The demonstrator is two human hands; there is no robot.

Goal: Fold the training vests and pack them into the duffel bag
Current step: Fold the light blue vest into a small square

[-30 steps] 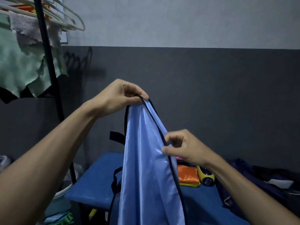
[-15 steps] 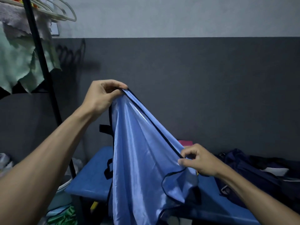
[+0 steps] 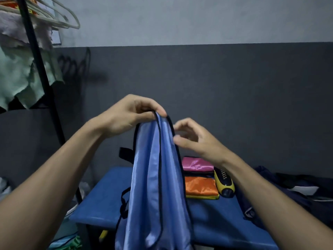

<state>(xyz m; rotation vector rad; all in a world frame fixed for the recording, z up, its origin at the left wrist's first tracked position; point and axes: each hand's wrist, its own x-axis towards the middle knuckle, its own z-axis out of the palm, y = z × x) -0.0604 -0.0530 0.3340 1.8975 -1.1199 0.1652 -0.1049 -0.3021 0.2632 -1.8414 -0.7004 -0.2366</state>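
Left hand (image 3: 126, 117): grip pinches top of the blue vest (image 3: 155, 177), hanging above the tabletop (image 3: 100, 201);
Right hand (image 3: 196, 139): grip half-curled, fingertips touching vest's black edge;
Folded vests (image 3: 200, 186): right of the blue vest

The setting was a domestic laundry or utility corner. A black metal clothes rack (image 3: 38, 56) carried pale plastic hangers (image 3: 59, 18) and draped green and grey cloths (image 3: 16, 69) against a two-tone grey painted wall (image 3: 216, 73). A blue padded table (image 3: 108, 201) held folded satin vests (image 3: 200, 186) beside a dark navy duffel bag (image 3: 281, 193).
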